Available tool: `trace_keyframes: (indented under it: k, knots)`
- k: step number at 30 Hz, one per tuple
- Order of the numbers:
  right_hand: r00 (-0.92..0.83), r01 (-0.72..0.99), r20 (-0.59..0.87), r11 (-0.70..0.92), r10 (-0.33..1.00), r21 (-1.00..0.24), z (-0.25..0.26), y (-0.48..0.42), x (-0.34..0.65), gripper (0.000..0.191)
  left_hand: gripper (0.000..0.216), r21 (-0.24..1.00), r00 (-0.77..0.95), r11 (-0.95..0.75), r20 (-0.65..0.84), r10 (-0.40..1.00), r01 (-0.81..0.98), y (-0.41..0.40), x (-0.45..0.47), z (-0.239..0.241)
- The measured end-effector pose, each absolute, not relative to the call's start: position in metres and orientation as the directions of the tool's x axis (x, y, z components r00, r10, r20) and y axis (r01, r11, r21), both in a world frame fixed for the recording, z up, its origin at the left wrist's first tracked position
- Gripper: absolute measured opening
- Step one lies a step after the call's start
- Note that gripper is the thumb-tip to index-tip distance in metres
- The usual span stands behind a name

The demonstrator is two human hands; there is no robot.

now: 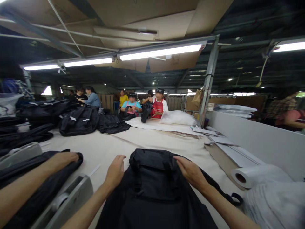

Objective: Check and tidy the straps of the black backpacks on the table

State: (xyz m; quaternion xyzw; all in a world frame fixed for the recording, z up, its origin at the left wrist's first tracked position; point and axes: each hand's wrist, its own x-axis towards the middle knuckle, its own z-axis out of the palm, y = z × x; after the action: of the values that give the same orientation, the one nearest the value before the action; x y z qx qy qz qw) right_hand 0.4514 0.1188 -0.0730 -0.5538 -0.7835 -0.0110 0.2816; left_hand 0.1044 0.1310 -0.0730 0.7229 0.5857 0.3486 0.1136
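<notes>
A black backpack (154,178) lies in front of me, with its top flap and buckle straps facing up. My left hand (116,171) is just off the bag's upper left side, fingers stretched and holding nothing. On the other side, my right hand (190,171) has its outstretched fingertips against the upper right edge of the bag. One black strap (214,184) trails from the bag to the right. Farther left, a co-worker's hand (68,157) rests on another black bag (38,181).
A pale cloth-covered table (152,136) stretches ahead. Several black bags (79,121) lie at the far left. Grey machine-like equipment (69,200) stands to my left. On the right are a white roll (259,175), cardboard sheets (224,159) and clear plastic (274,203). Co-workers sit across the table.
</notes>
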Motion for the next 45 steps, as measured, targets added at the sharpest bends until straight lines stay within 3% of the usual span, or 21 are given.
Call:
trace_keyframes:
  k: [2, 5, 8, 10, 12, 18, 25, 27, 31, 34, 39, 45]
  knots:
    - [-0.368, 0.806, 0.486, 0.533, 0.793, -0.259, -0.062, 0.095, 0.431, 0.038, 0.035, 0.484, 0.151, -0.357, 0.413, 0.898, 0.799, 0.106, 0.120, -0.063]
    - [-0.373, 0.805, 0.428, 0.517, 0.823, -0.291, -0.054, 0.071, 0.409, 0.034, 0.026, 0.399, 0.256, -0.400, 0.366, 0.895, 0.825, 0.079, 0.142, -0.056]
    - [-0.404, 0.811, 0.261, 0.475, 0.877, -0.342, -0.052, 0.055, 0.410, 0.028, 0.021, 0.437, 0.341, -0.421, 0.252, 0.906, 0.795, 0.062, 0.144, -0.060]
    - [-0.443, 0.835, 0.131, 0.461, 0.887, -0.299, -0.051, 0.045, 0.412, 0.025, 0.026, 0.498, 0.407, -0.431, 0.163, 0.899, 0.752, 0.057, 0.134, -0.066]
    - [-0.452, 0.855, 0.098, 0.462, 0.887, -0.235, -0.047, 0.038, 0.406, 0.025, 0.033, 0.579, 0.421, -0.405, 0.116, 0.900, 0.707, 0.057, 0.121, -0.070]
    - [-0.608, 0.746, 0.163, 0.629, 0.777, -0.217, -0.044, 0.055, 0.328, 0.024, 0.032, 0.754, 0.192, -0.297, 0.227, 0.955, 0.586, 0.086, 0.109, -0.077]
    - [-0.538, 0.823, 0.172, 0.558, 0.825, -0.104, -0.081, 0.080, 0.281, 0.017, 0.038, 0.900, -0.163, -0.211, 0.290, 0.943, 0.381, 0.135, 0.105, -0.092]
    - [-0.527, 0.832, 0.186, 0.548, 0.829, -0.088, -0.091, 0.081, 0.283, 0.021, 0.035, 0.915, -0.102, -0.241, 0.287, 0.953, 0.323, 0.149, 0.101, -0.086]
    - [-0.503, 0.823, 0.280, 0.552, 0.817, -0.132, -0.107, 0.085, 0.288, 0.023, 0.031, 0.946, 0.226, -0.255, 0.208, 0.951, 0.201, 0.171, 0.105, -0.080]
    - [-0.472, 0.800, 0.407, 0.574, 0.782, -0.175, -0.119, 0.091, 0.291, 0.024, 0.043, 0.966, 0.373, -0.208, 0.138, 0.917, 0.153, 0.182, 0.113, -0.094]
    - [-0.551, 0.794, 0.556, 0.597, 0.622, 0.119, -0.131, 0.095, 0.281, 0.030, 0.069, 0.971, 0.409, -0.206, 0.140, 0.902, 0.123, 0.188, 0.118, -0.129]
    - [-0.692, 0.510, 0.661, 0.845, 0.290, 0.162, -0.146, 0.037, 0.241, 0.030, 0.070, 0.955, 0.407, -0.258, 0.179, 0.896, 0.147, 0.183, 0.117, -0.138]
